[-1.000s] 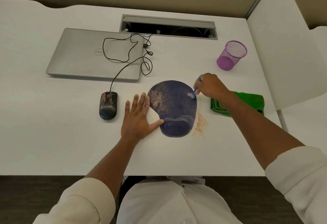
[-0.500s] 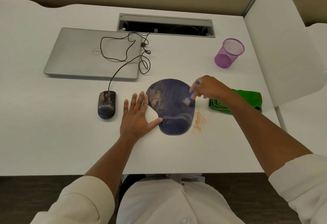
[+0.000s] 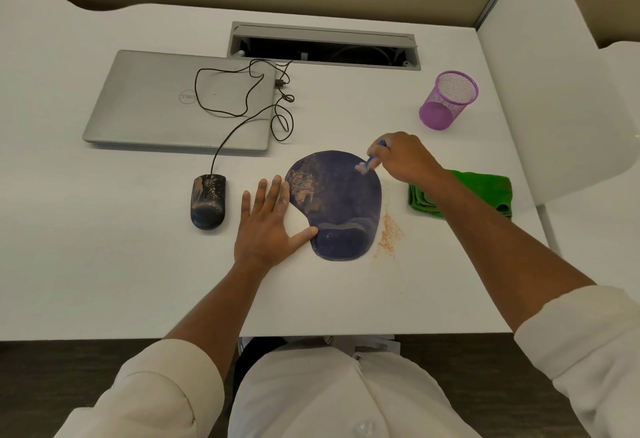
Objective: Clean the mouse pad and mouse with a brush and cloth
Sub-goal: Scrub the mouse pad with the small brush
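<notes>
A white surface (image 3: 104, 264) is filling most of the view, meeting a tan partition wall at the back and a white divider panel (image 3: 540, 91) at the right, with dark flooring showing below its near edge. The left hand (image 3: 266, 226) is lying flat with fingers spread beside the dark blue mouse pad (image 3: 337, 209), thumb touching its edge, while the right hand (image 3: 403, 157) is pinching a small blue brush (image 3: 367, 164) on the pad's far right part. The dusty mouse (image 3: 207, 200) is sitting left of the pad near a closed laptop (image 3: 166, 105), with orange dust (image 3: 389, 233) and a green cloth (image 3: 485, 188) to the right.
</notes>
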A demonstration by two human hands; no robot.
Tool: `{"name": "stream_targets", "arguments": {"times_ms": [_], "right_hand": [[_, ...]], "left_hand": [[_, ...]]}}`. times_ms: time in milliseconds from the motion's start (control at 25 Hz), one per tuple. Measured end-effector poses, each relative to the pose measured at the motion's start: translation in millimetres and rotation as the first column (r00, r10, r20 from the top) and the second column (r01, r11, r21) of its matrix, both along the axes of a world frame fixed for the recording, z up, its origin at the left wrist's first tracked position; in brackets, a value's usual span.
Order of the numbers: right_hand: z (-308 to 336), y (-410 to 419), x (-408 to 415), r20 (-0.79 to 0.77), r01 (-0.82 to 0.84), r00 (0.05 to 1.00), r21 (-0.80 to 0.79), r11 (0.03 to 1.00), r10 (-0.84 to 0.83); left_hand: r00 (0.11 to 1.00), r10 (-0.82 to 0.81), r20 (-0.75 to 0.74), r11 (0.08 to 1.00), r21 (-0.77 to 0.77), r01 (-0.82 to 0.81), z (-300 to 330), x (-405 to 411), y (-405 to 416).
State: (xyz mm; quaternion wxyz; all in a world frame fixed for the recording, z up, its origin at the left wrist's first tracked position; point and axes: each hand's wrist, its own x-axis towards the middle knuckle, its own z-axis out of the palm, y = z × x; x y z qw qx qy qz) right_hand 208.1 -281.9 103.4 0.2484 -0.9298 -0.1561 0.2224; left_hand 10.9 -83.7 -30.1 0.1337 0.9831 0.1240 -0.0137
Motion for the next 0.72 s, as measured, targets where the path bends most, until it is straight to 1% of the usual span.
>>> {"name": "stream_targets", "arguments": {"times_ms": [40,80,120,200,240,280,320,400,440,480,600,640,680,720], "right_hand": [[-1,1,-1,0.032,-0.004,0.999,0.024,1.0,0.004],[-4,1,-2,0.004,-0.013,1.0,-0.003,1.0,0.013],[-6,0,-2,-0.054,-0.039,0.998,-0.082,0.996,0.035],[-1,-8,-3,-0.219,-0.144,0.972,-0.255,0.956,0.088],[2,-11,-2,-0.277,-0.177,0.956,-0.274,0.945,0.099],[4,-14,-2,-0.295,-0.17,0.95,-0.228,0.959,0.098],[4,-14,-4,-0.27,-0.128,0.959,-0.136,0.982,0.087],[1,-11,-11,-0.153,-0.066,0.986,0.028,0.997,0.07],[-2,-10,-16,-0.124,-0.082,0.988,0.049,0.995,0.088],[-6,-9,-20,-0.137,-0.106,0.985,0.026,0.994,0.109],[-4,-21,-30,-0.291,-0.218,0.942,-0.15,0.964,0.167],[1,-26,-30,-0.305,-0.23,0.937,-0.171,0.958,0.171],[5,-30,-30,-0.276,-0.208,0.947,-0.144,0.967,0.163],[6,-31,-31,-0.228,-0.161,0.963,-0.07,0.985,0.141]], "left_hand": [[1.0,0.0,0.002,1.0,0.0,0.0,0,0,0],[1.0,0.0,0.003,1.0,-0.001,0.0,0,0,0],[1.0,0.0,0.005,1.0,-0.001,0.0,0,1,-1],[1.0,0.006,0.008,1.0,0.005,-0.006,1,1,0],[1.0,0.006,0.008,1.0,0.009,-0.006,1,0,0],[1.0,0.006,0.009,1.0,0.01,-0.006,0,0,0],[1.0,0.007,0.012,1.0,0.008,-0.007,0,0,0],[1.0,0.009,0.013,1.0,0.001,-0.009,0,0,0],[1.0,0.008,0.01,1.0,-0.002,-0.008,1,1,-1],[1.0,0.007,0.005,1.0,0.0,-0.007,1,0,-1],[1.0,0.007,-0.005,1.0,0.006,-0.007,1,0,-1],[1.0,0.007,-0.004,1.0,0.006,-0.007,2,0,0],[1.0,0.006,-0.004,1.0,0.007,-0.006,1,0,0],[1.0,0.005,-0.005,1.0,0.008,-0.005,1,0,0]]}}
